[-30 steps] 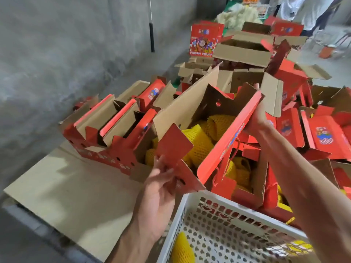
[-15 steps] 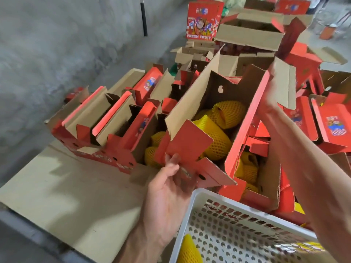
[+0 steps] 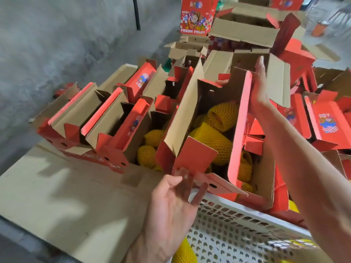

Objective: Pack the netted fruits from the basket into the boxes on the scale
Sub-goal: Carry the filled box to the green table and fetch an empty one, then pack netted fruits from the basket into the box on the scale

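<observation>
— How were the hands placed?
— The left hand [image 3: 171,204] was palm-up, fingers loosely spread, its fingertips touching the near red flap of the open box [image 3: 206,147]. The right hand [image 3: 259,90] was flat, fingers straight, pressed against the tall right flap.
— And inside the box?
— Netted fruits [image 3: 212,139] in yellow foam mesh. More lay in the neighbouring box at the cardboard sheet's [image 3: 62,194] far edge; one lay in the white basket [image 3: 235,234], near its left wall.
— Any writing?
— "FRESH FRUIT" on an upright carton [image 3: 196,16] behind.
</observation>
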`<state>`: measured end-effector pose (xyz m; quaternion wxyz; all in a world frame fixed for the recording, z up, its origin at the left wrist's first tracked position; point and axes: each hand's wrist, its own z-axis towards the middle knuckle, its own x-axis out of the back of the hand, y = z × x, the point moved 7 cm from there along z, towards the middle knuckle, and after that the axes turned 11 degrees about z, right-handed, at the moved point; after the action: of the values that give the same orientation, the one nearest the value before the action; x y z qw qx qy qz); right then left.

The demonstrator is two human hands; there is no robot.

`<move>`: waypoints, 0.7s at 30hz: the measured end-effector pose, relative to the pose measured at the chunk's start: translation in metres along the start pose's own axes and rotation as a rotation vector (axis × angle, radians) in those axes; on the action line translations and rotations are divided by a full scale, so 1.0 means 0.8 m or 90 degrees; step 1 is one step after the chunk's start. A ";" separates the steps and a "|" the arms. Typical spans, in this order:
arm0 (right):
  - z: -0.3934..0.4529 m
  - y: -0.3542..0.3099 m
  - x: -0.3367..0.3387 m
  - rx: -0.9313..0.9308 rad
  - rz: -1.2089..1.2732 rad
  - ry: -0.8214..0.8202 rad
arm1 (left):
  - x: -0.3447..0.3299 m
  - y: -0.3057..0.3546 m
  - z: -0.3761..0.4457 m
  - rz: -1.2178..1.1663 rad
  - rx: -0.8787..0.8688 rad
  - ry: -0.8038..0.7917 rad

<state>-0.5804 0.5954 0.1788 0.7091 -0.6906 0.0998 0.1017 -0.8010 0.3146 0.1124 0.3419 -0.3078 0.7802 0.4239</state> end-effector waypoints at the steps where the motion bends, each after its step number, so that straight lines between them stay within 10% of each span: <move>1: -0.001 0.002 -0.007 0.002 0.004 -0.037 | -0.001 0.000 0.001 0.011 0.009 -0.014; 21: 0.010 0.047 -0.003 0.024 -0.242 0.073 | 0.043 0.015 0.033 0.010 0.111 0.054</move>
<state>-0.5929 0.6042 0.1435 0.7216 -0.6882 0.0096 -0.0753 -0.8229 0.3370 0.0798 0.3306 -0.2885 0.8303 0.3436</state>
